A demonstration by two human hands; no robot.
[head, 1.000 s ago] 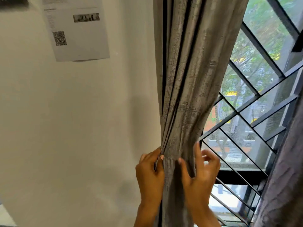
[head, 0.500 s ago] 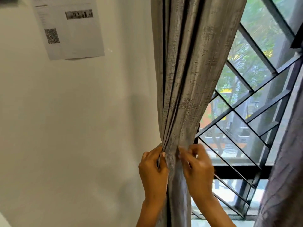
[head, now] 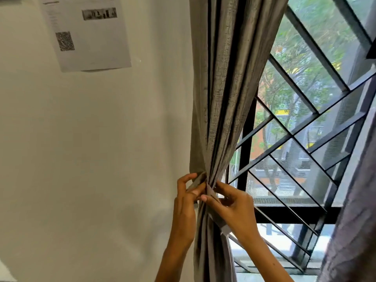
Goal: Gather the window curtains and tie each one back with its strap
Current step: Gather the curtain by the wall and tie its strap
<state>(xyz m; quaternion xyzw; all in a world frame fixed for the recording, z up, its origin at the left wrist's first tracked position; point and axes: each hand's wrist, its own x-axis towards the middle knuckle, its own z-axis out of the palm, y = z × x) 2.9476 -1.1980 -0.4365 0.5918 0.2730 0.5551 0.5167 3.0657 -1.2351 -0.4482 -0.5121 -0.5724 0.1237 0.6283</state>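
Note:
A grey textured curtain (head: 227,78) hangs at the window's left side, gathered into a tight bunch at waist height. A narrow grey strap (head: 215,208) wraps the bunch there, one end trailing down to the right. My left hand (head: 186,208) pinches the strap's left end against the bunch. My right hand (head: 234,208) grips the strap on the right of the bunch, fingertips meeting the left hand's. A second, darker curtain (head: 354,210) hangs at the right edge, loose.
A white wall (head: 91,159) lies to the left with a printed sheet (head: 87,31) bearing a QR code stuck on it. Behind the curtain is a window with a black diagonal metal grille (head: 295,139); trees and buildings show outside.
The bunch has been drawn tighter and the strap now shows around it. Both hands have closed in on the strap at the bunch. The view has shifted slightly.

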